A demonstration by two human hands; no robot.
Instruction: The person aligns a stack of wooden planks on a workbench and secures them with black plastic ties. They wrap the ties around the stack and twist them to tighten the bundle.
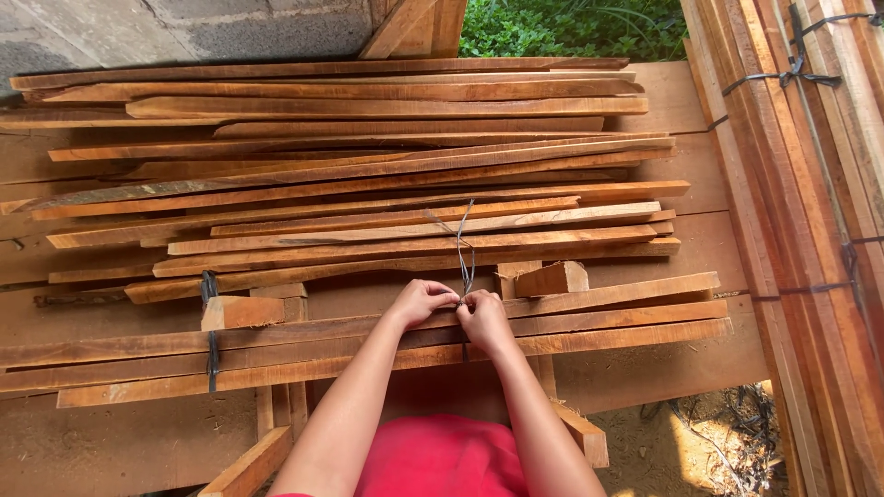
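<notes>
Left hand [421, 302] and right hand [482, 319] on strap [463, 248] around wood slats [368, 336]

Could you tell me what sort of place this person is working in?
Probably an outdoor timber yard or woodworking shed. Loose wooden slats cover a board bench, tied bundles of planks lie alongside, and both hands, left hand and right hand, grip a strap.

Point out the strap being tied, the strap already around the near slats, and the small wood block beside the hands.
Grey strap [463, 241], head view: on its loose ends above the hands.
Dark strap [213, 354], head view: where it crosses the near slats.
Wood block [551, 279], head view: its top face.
</notes>
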